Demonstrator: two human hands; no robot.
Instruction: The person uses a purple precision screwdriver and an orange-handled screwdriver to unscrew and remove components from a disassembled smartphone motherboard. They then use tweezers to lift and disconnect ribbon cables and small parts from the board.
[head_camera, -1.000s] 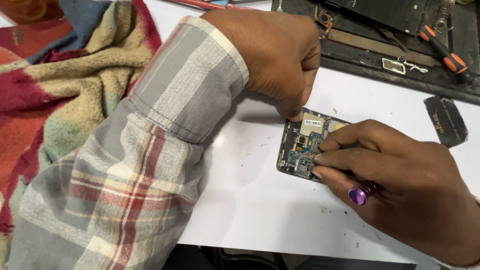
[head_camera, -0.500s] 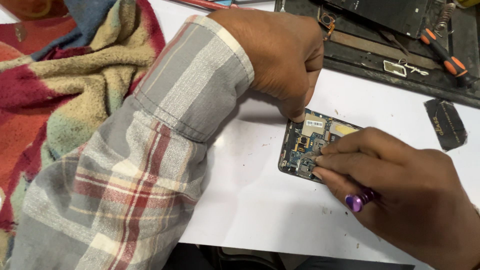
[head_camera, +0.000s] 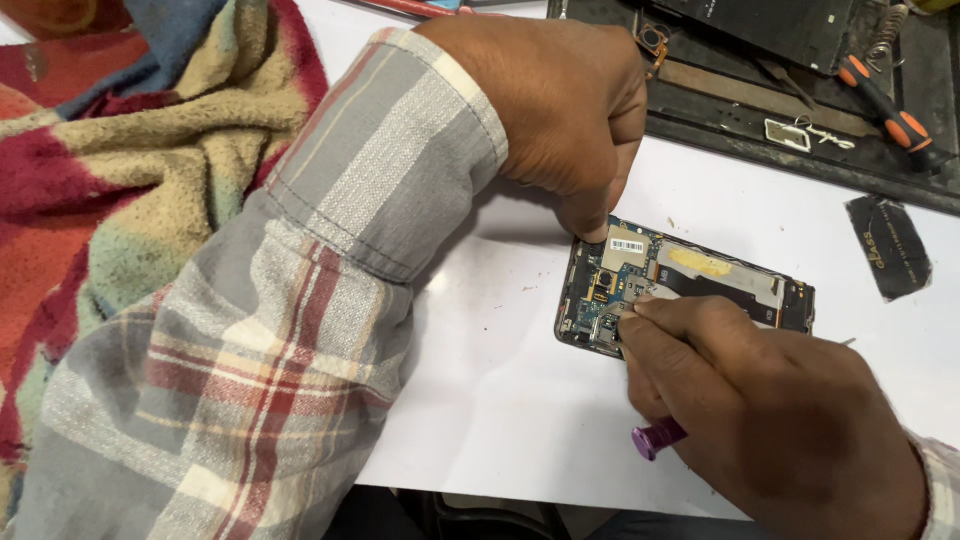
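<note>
An opened phone (head_camera: 690, 280) with its back removed lies on the white table (head_camera: 520, 400), its circuit board and a yellow strip exposed. My left hand (head_camera: 560, 110), in a plaid sleeve, presses its fingertips on the phone's upper left corner and holds it steady. My right hand (head_camera: 760, 410) grips a purple-handled tool (head_camera: 658, 438); the tool's tip is hidden under my fingers over the circuit board at the phone's left end.
A colourful towel (head_camera: 110, 180) lies bunched at the left. A dark work mat (head_camera: 780, 110) at the back holds an orange-handled screwdriver (head_camera: 885, 105), small metal parts and a dark panel. A small black pouch (head_camera: 888, 245) lies at the right.
My right hand has shifted slightly left and down over the board with the tool. My left hand stays pressed on the phone's corner.
</note>
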